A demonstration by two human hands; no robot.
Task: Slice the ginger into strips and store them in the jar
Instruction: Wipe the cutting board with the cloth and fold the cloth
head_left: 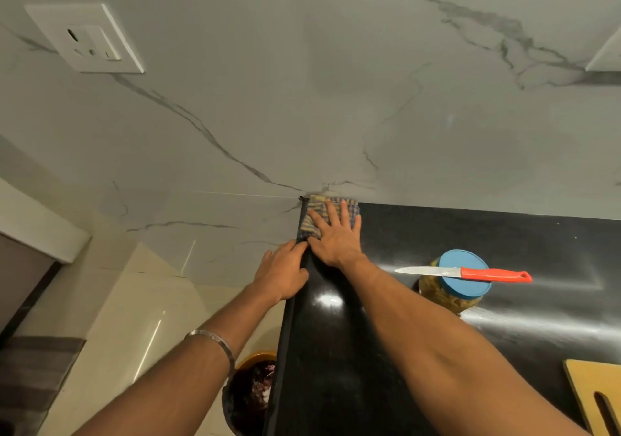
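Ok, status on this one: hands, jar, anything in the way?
Right hand flat on checked cloth at counter corner; left hand at counter edge. Jar lidded, strips inside. Knife lies across lid.

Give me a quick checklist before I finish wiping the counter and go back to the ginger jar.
1. Jar closed: ok, blue lid on.
2. Knife safely placed: not ok, it lies balanced across the lid.
3. Checked cloth under control: ok, right hand presses it flat at the counter corner.
4. Left hand clear of the blade: ok, it rests at the counter edge.
5. Cutting board on the counter: ok.
6. Ginger strips all stored: cannot tell.
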